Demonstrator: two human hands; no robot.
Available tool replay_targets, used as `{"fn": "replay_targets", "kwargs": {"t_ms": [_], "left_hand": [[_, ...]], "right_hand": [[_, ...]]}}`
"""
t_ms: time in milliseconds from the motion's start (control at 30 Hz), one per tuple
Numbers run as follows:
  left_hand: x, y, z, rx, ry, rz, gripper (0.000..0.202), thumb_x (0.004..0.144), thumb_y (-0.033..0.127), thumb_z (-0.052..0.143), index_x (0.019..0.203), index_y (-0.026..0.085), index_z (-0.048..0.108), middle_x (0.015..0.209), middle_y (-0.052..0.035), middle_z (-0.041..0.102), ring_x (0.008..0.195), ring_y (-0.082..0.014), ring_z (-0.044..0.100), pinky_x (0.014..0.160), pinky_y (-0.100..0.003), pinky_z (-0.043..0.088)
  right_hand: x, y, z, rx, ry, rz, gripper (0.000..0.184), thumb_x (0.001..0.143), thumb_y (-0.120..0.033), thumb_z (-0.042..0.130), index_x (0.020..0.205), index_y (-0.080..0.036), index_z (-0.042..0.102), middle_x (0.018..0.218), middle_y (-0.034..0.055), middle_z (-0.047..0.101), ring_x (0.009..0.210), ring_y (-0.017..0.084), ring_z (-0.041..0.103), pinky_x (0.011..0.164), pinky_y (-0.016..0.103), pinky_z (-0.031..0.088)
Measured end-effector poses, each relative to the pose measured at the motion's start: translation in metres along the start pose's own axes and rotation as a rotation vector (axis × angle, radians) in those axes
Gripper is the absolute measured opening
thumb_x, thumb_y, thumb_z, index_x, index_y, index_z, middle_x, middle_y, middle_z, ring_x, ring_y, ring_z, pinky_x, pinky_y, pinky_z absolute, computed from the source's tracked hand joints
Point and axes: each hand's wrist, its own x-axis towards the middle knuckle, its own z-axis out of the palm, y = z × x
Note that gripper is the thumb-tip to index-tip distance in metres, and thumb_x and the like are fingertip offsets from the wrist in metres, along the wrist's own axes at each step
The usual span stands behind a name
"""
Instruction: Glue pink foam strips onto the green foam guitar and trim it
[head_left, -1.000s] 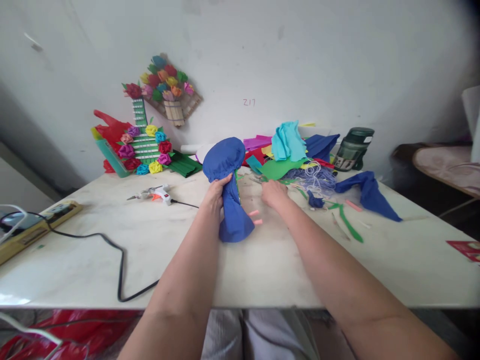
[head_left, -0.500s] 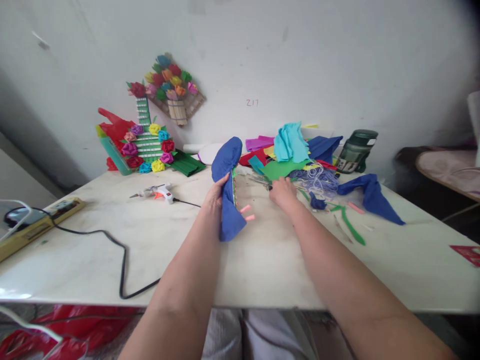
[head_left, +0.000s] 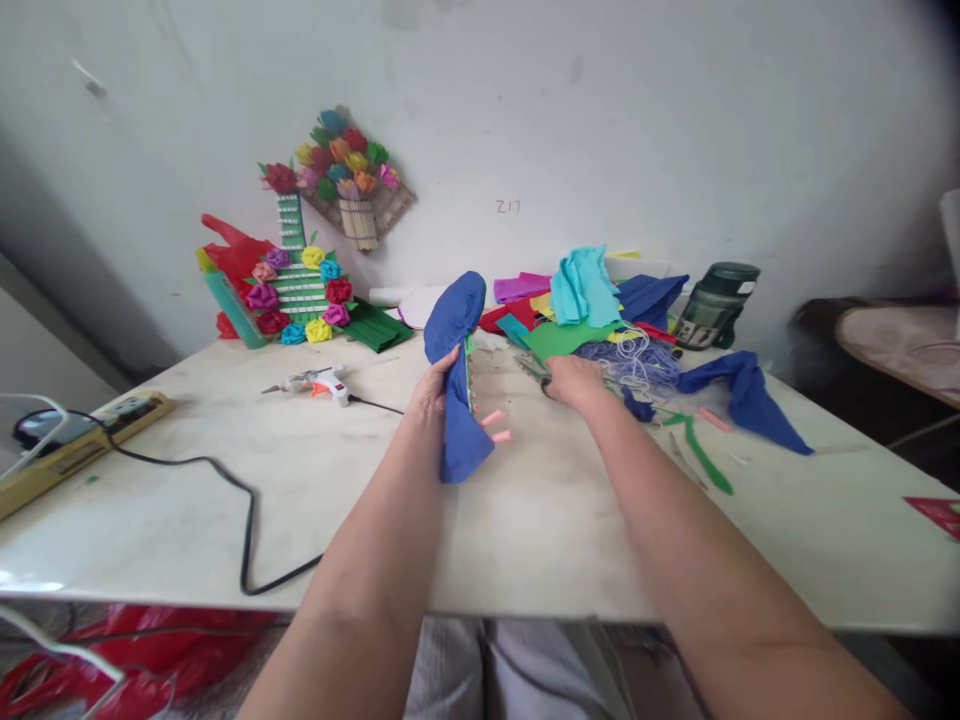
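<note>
My left hand is closed round the narrow waist of a blue cloth bundle, which stands upright on the white table, edge-on to me, with a green stick showing along its right side. My right hand reaches to the right, fingers curled over scissors that lie beside the pile of coloured cloth and paper. Two short pink pieces lie on the table just right of the bundle.
A glue gun with a black cord lies left of centre. Paper-flower crafts lean on the wall. A green bottle, blue cloth, tangled string and green strips lie at right. A power strip sits far left.
The left hand turned the blue bundle from its broad face to edge-on. The right hand moved right and away, from beside the bundle onto the scissors.
</note>
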Motion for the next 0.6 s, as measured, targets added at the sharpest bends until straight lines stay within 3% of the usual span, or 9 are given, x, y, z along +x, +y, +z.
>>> {"fn": "replay_targets", "kwargs": {"t_ms": [167,267,400,500,600], "left_hand": [[0.003,-0.001,-0.001,0.069,0.109,0.046,0.023,0.079,0.024,0.063,0.098,0.011,0.065,0.051,-0.0024,0.061,0.037,-0.0154,0.055,0.049,-0.028,0.053],[0.004,-0.001,-0.001,0.042,0.126,0.080,0.022,0.078,0.024,0.064,0.096,0.011,0.066,0.053,-0.0029,0.063,0.042,-0.0170,0.060,0.052,-0.030,0.055],[0.003,-0.003,0.000,0.005,0.122,0.137,0.020,0.077,0.022,0.065,0.094,0.011,0.067,0.063,-0.0059,0.068,0.058,-0.0205,0.067,0.066,-0.034,0.058],[0.006,-0.006,0.001,0.019,0.106,0.223,0.021,0.075,0.017,0.066,0.095,0.011,0.065,0.069,-0.0066,0.070,0.065,-0.0201,0.069,0.074,-0.034,0.057],[0.008,-0.010,0.004,0.076,0.125,0.305,0.030,0.068,0.014,0.073,0.096,0.011,0.063,0.072,-0.0057,0.070,0.069,-0.0187,0.069,0.078,-0.032,0.056]], "right_hand": [[0.001,0.006,-0.002,0.205,0.052,0.026,0.027,0.072,-0.034,0.066,0.093,-0.019,0.074,0.101,0.0134,0.071,0.099,0.030,0.065,0.076,0.035,0.049],[0.003,0.005,0.005,0.620,0.008,-0.068,0.029,0.074,-0.033,0.066,0.098,-0.018,0.071,0.091,0.0087,0.073,0.078,0.021,0.069,0.058,0.025,0.048],[0.001,-0.005,0.010,1.153,-0.136,-0.203,0.026,0.078,-0.033,0.064,0.098,-0.016,0.064,0.080,0.0051,0.072,0.049,0.009,0.060,0.040,0.017,0.035],[-0.003,-0.020,0.008,1.336,-0.042,-0.206,0.028,0.071,-0.035,0.071,0.088,-0.016,0.060,0.067,0.0009,0.067,0.044,0.006,0.054,0.038,0.015,0.032],[-0.004,-0.036,0.004,1.536,0.101,-0.155,0.041,0.060,-0.038,0.078,0.086,-0.018,0.054,0.059,-0.0045,0.061,0.048,0.009,0.056,0.043,0.018,0.038]]}}
